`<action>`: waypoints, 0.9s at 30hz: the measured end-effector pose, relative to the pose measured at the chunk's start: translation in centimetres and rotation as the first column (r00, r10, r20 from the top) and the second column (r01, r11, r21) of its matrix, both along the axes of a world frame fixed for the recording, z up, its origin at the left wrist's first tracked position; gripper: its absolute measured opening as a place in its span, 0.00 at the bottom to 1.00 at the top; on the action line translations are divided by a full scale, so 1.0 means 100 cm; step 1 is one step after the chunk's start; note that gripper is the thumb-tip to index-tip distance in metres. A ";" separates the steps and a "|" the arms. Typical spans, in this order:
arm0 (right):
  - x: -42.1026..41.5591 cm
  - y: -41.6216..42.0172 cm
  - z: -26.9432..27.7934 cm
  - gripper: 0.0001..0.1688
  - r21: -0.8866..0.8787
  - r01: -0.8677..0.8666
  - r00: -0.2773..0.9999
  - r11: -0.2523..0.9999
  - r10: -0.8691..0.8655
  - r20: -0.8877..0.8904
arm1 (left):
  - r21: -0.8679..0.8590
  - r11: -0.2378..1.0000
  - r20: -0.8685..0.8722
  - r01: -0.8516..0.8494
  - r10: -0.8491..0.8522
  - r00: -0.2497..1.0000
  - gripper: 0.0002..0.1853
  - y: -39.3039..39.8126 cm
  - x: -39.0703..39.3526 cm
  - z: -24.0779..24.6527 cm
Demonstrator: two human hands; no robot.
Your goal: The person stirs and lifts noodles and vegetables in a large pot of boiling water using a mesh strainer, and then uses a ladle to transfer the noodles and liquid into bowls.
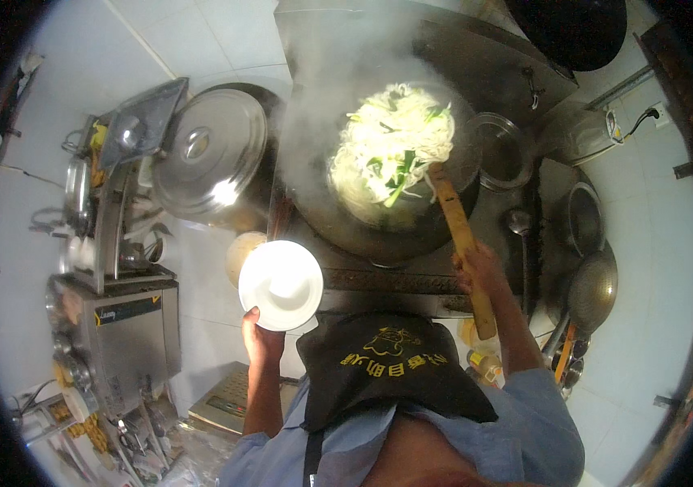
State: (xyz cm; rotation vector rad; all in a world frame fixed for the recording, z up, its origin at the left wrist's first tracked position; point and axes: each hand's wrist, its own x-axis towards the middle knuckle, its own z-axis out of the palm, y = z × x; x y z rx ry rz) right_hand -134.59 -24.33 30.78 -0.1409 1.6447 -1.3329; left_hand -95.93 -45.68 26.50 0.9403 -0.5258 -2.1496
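My left hand (261, 335) grips the near rim of a round white bowl (281, 286), its inside turned up towards me and brightly lit. Around a flat wooden handle (459, 228) my right hand (481, 268) is closed. At the handle's far end a heap of pale noodles with green leaves (398, 143) rises over a large dark wok (383, 240) on the stove. Whatever carries the noodles is hidden beneath them. Thick steam drifts up around the wok and blurs its far side.
Left of the wok stands a big stockpot with a shiny metal lid (215, 149). A glass-like round lid or pan (500, 152) lies to its right, near a metal ladle (518, 222). Further right are a pot (584, 219) and a wok-shaped pan (593, 292). A steel appliance (130, 341) is at left.
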 end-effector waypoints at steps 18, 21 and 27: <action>0.014 0.024 -0.015 0.14 0.269 -0.027 0.986 0.963 0.070 -0.152 | 0.027 0.998 0.046 -0.049 0.047 0.998 0.39 0.027 -0.013 0.015; 0.012 0.010 -0.039 0.13 -0.106 0.114 0.974 0.988 -0.090 0.207 | 0.023 0.999 0.045 -0.024 0.023 0.999 0.40 0.026 -0.015 0.014; 0.013 0.041 0.024 0.12 -0.031 0.107 0.987 0.994 -0.103 0.122 | 0.003 0.999 0.036 -0.042 0.041 0.999 0.41 0.027 -0.007 0.011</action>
